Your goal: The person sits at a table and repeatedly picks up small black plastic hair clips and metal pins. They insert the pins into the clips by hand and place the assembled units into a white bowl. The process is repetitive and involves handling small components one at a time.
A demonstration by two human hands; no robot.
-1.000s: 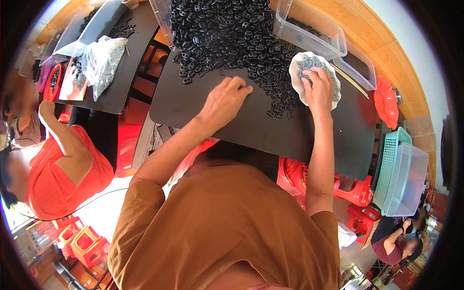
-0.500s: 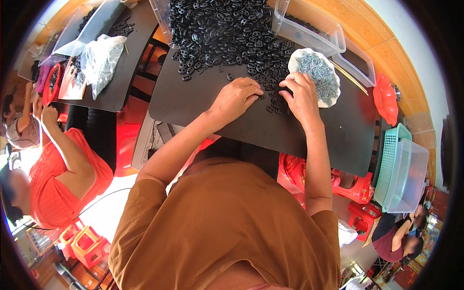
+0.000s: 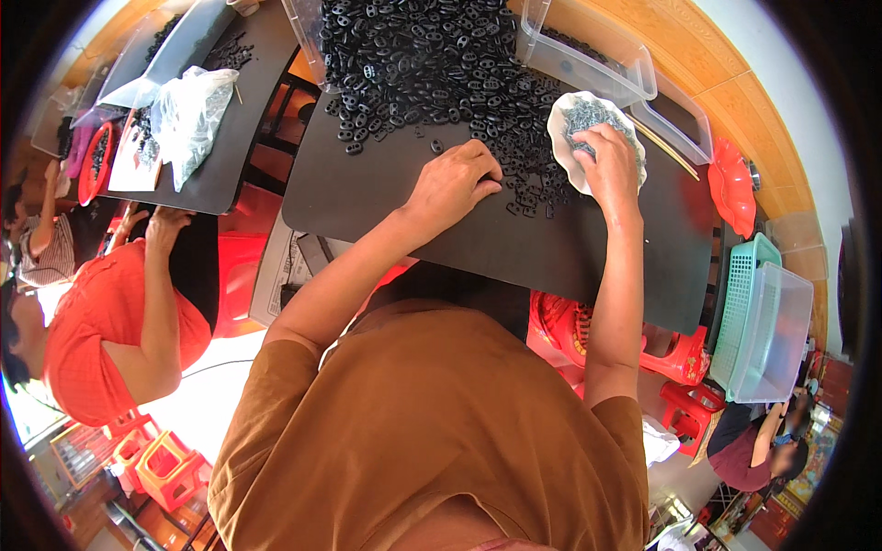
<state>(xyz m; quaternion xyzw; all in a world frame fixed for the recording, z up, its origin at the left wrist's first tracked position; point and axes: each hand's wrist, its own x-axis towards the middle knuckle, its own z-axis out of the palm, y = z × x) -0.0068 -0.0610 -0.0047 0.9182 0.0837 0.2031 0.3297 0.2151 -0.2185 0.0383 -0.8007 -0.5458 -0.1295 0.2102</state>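
A big heap of small black plastic parts (image 3: pixel 432 55) covers the far half of a black table (image 3: pixel 496 248). My left hand (image 3: pixel 452 184) rests palm down at the heap's near edge, fingers curled over a few loose black parts. My right hand (image 3: pixel 610 163) reaches into a white scalloped dish (image 3: pixel 562 124) filled with small grey metal pieces, fingertips down among them. Whether it grips any piece is hidden by the fingers.
Clear plastic bins (image 3: pixel 588 50) stand behind the dish. A red dish (image 3: pixel 730 184) sits at the table's right end, with a teal basket (image 3: pixel 740 312) and a clear tub (image 3: pixel 781 331) beyond. At left, a person in orange (image 3: pixel 110 321) sits at a second black table (image 3: pixel 216 147) with bags and trays.
My right hand went from the dish to the black parts beside my left hand, then back into the dish. My left hand stayed at the heap's edge.
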